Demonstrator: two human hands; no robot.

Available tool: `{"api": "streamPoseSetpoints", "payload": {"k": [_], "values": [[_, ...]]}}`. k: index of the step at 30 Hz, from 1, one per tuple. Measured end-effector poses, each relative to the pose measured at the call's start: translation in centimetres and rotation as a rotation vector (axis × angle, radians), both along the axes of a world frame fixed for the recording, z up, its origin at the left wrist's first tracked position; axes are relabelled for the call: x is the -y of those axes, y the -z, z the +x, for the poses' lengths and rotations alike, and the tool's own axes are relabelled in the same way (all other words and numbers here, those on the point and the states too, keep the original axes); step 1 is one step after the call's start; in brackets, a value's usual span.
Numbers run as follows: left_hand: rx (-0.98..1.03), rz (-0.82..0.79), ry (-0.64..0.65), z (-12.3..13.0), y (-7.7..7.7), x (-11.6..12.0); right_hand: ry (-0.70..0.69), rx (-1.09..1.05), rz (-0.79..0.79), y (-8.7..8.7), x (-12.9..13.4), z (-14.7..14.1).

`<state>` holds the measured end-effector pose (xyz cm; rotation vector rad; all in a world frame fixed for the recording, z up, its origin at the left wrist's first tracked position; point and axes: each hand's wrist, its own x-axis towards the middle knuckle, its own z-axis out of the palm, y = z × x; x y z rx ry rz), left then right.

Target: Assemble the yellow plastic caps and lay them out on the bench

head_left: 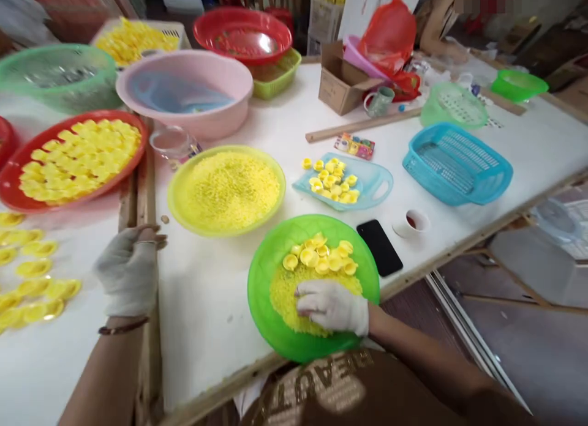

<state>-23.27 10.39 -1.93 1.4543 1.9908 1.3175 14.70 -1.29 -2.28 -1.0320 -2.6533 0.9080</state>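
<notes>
Your right hand (331,306) is in the green bowl (263,267) at the lower centre of the frame, its gloved fingers half curled against the yellow granules (281,297) there; whether it pinches anything cannot be told. Small yellow cups (321,257) sit grouped along the far side of that bowl, on and beside the granules. Your left hand (128,273), also gloved, is at the left over the desk's wooden strip (149,196), fingers drawn together in a loose curl; you cannot tell if it holds something.

Just beyond the green bowl, near the centre, a yellow bowl (173,199) carries a broad bed of similar granules. To its right, a light-blue handled tray (370,181) holds more yellow cups, with a few at its left edge. At the left, a red tray (143,135) is covered with yellow pieces, and others lie loose on the desk (202,328) below it.

In the upper left, a pink basin (225,117) has a blue handled tray (179,95) inside, and a pale crate (181,34) is heaped with yellow pieces. Your white cup (421,225) at the right contains dark red liquid.
</notes>
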Motion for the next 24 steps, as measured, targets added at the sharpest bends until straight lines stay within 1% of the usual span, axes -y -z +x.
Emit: {"api": "streamPoseSetpoints", "payload": {"k": [1, 2, 3, 4, 5, 6, 7, 8, 9, 11, 13, 14, 15, 17, 19, 20, 23, 24], "values": [[0.068, -0.015, 0.011, 2.5, -0.2, 2.5, -0.033, -0.029, 0.032, 0.0, 0.0, 0.3], [0.083, -0.038, 0.083, 5.0, -0.7, 4.8, -0.061, -0.039, 0.069, -0.2, -0.3, 0.6], [0.095, -0.061, 0.201, 7.5, -1.3, 6.8, -0.071, -0.039, 0.109, -0.4, -0.8, 1.0], [0.107, -0.091, 0.356, 10.0, -1.9, 8.3, -0.060, -0.027, 0.152, -0.7, -1.5, 1.4], [0.093, -0.113, 0.526, 12.3, -2.5, 9.2, -0.028, -0.007, 0.196, -1.1, -2.4, 1.7], [0.046, -0.124, 0.668, 14.4, -2.9, 9.7, 0.024, 0.013, 0.220, -1.4, -3.5, 2.1], [-0.034, -0.131, 0.772, 16.2, -3.1, 9.7, 0.074, 0.024, 0.236, -1.8, -4.5, 2.4], [-0.146, -0.154, 0.833, 17.7, -3.2, 9.4, 0.128, 0.061, 0.246, -2.1, -5.6, 2.6], [-0.286, -0.210, 0.846, 19.0, -3.1, 8.8, 0.173, 0.132, 0.254, -2.5, -6.4, 2.8], [-0.550, -0.400, 0.789, 20.9, -2.5, 7.3, 0.230, 0.254, 0.268, -3.0, -7.3, 2.9], [-0.698, -0.574, 0.719, 22.1, -1.6, 6.2, 0.237, 0.313, 0.267, -3.3, -6.9, 2.8], [-0.722, -0.615, 0.705, 22.4, -1.2, 5.8, 0.216, 0.322, 0.249, -3.3, -6.3, 2.7], [-0.722, -0.626, 0.699, 22.6, -0.8, 5.6, 0.176, 0.332, 0.218, -3.2, -5.5, 2.5], [-0.711, -0.616, 0.693, 22.6, -0.4, 5.5, 0.036, 0.358, 0.132, -2.7, -3.9, 2.0], [-0.700, -0.612, 0.682, 22.4, -0.4, 5.6, -0.098, 0.372, 0.089, -1.9, -2.4, 1.1], [-0.694, -0.608, 0.674, 22.2, -0.6, 5.7, -0.132, 0.370, 0.101, -1.5, -1.8, 0.6], [-0.675, -0.564, 0.650, 21.7, -1.2, 5.8, -0.108, 0.360, 0.175, -0.2, -0.6, -0.8], [-0.656, -0.528, 0.641, 21.5, -1.4, 5.8, -0.084, 0.331, 0.158, 0.2, -0.4, -1.1]]}}
